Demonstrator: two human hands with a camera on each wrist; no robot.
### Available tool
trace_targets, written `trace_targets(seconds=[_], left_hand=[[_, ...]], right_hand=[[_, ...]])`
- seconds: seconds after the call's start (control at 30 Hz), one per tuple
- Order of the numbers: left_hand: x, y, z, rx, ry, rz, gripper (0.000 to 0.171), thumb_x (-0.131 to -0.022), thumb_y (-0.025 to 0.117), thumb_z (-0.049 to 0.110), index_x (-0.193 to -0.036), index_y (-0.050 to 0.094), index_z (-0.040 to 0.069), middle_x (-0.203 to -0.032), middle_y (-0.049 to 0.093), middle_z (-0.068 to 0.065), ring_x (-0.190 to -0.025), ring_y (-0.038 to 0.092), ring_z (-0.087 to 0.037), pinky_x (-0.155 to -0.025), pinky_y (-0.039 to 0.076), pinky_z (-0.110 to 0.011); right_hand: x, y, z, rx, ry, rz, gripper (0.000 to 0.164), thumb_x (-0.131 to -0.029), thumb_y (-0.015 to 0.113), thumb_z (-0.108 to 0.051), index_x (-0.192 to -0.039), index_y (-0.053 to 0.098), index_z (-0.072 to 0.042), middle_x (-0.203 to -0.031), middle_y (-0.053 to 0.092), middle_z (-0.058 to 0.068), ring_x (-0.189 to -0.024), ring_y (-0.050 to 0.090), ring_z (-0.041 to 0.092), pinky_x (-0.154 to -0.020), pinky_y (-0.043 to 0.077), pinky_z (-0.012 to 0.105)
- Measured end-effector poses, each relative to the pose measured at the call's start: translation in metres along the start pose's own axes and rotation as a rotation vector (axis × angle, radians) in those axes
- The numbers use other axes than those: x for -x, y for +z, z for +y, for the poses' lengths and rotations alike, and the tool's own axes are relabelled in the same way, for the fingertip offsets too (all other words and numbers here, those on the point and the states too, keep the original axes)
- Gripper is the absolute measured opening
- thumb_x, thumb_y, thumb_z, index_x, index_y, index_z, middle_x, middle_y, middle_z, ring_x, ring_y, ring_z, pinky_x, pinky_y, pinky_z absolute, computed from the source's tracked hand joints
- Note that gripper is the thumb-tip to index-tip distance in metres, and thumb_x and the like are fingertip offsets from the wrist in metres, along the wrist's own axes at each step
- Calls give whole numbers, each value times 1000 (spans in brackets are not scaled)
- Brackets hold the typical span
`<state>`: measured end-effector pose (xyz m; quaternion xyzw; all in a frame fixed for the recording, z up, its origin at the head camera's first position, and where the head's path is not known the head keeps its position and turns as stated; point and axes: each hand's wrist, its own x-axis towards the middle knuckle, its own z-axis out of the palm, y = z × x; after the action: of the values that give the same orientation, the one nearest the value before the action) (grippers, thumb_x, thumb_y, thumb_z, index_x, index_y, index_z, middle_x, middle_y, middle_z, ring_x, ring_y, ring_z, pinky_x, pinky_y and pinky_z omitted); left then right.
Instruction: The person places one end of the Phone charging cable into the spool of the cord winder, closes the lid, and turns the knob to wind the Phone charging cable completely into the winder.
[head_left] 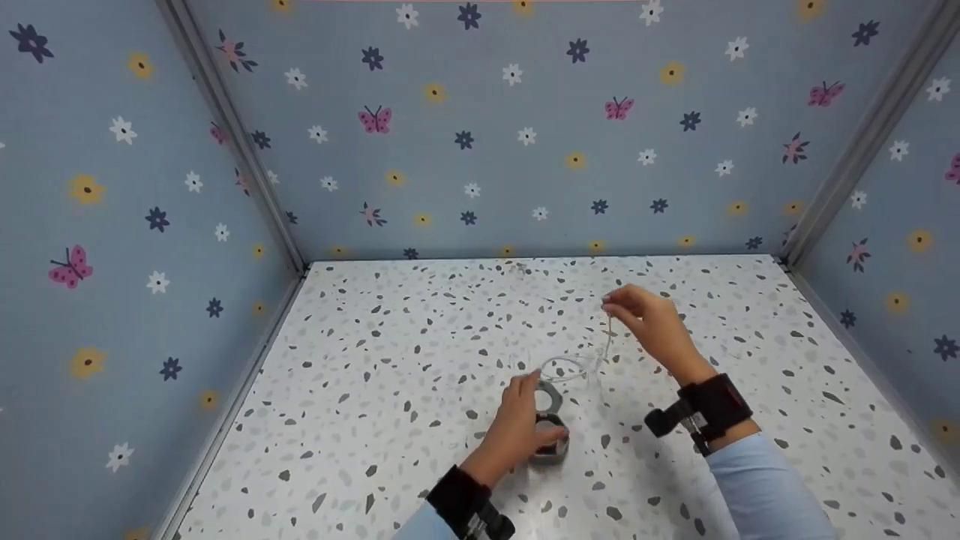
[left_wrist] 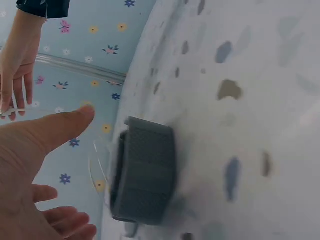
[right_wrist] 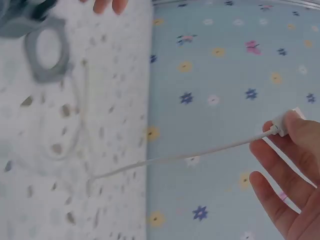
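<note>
In the head view my right hand [head_left: 656,330] is raised to the right and pinches the white plug [right_wrist: 282,125] of a thin cable [right_wrist: 175,156] between thumb and fingers. From the plug the cable runs down to loose loops on the tabletop. My left hand [head_left: 510,424] is over a dark grey, many-sided case [head_left: 551,457], thumb spread from the fingers. In the left wrist view that case [left_wrist: 150,172] stands beside the hand, with the thumb and fingers apart from it. A flat grey ring-shaped piece [head_left: 554,397] lies at the case's far side, by the left fingertips.
The white speckled tabletop [head_left: 390,375] carries everything. Flower-patterned panels enclose it at the back [head_left: 517,172], left [head_left: 150,330] and right [head_left: 892,262], with grey metal strips at the corners. Each wrist wears a black camera band.
</note>
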<state>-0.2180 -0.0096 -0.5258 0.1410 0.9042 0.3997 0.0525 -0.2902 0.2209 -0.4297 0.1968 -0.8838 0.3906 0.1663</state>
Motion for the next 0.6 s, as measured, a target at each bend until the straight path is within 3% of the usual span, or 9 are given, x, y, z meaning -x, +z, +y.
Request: trace_targets(seconds=[0.1, 0.17, 0.27, 0.33, 0.4, 0.47, 0.6], left_hand=[[-13, -12, 23, 32, 93, 72, 91, -85, 73, 40, -154, 19, 14, -155, 25, -11, -142, 28, -28, -113, 33, -45], [-22, -18, 38, 82, 167, 101, 81, -90, 67, 39, -154, 22, 15, -156, 26, -7, -143, 27, -25, -114, 31, -45], [-31, -20, 56, 210, 273, 110, 53, -98, 57, 37, -143, 43, 14, -145, 45, -2, -135, 42, -17, -110, 37, -39], [-35, -19, 62, 319, 317, 93, 33, -101, 51, 33, -126, 59, 13, -123, 62, 0, -114, 57, -10, -96, 47, -28], [-36, -19, 63, 404, 333, 65, 27, -103, 46, 31, -107, 65, 13, -95, 68, 1, -85, 62, -7, -75, 49, -22], [-38, -22, 57, 462, 328, 37, 27, -104, 45, 27, -96, 65, 11, -75, 63, 0, -65, 55, -7, -60, 43, -19], [-43, -38, 29, 472, 273, 11, 27, -103, 46, 25, -93, 65, 8, -69, 52, 1, -58, 46, -9, -53, 39, -18]], right_hand=[[-5, -3, -27, -163, 15, 83, 18, -93, 65, -16, -106, 67, -4, -98, 72, 9, -84, 68, 11, -77, 55, 22], [-5, -2, -43, -283, 5, 94, 19, -93, 65, -15, -107, 67, -2, -98, 71, 10, -83, 68, 9, -76, 56, 21], [-1, 3, -61, -458, -1, 91, 19, -94, 63, -10, -107, 66, 2, -96, 71, 9, -84, 69, 10, -76, 57, 25], [0, 4, -66, -579, 12, 100, 18, -94, 62, -6, -108, 64, 5, -96, 71, 7, -85, 70, 14, -76, 58, 27], [1, 1, -66, -726, 44, 129, 15, -95, 60, -4, -108, 63, 4, -96, 72, 5, -86, 70, 17, -78, 58, 30], [-1, -7, -61, -900, 88, 174, 14, -96, 58, -4, -108, 61, 1, -98, 70, 5, -88, 70, 18, -80, 57, 30], [-8, -43, -33, -1353, 218, 339, 12, -94, 59, -7, -106, 59, -3, -99, 68, 9, -89, 68, 20, -85, 56, 31]])
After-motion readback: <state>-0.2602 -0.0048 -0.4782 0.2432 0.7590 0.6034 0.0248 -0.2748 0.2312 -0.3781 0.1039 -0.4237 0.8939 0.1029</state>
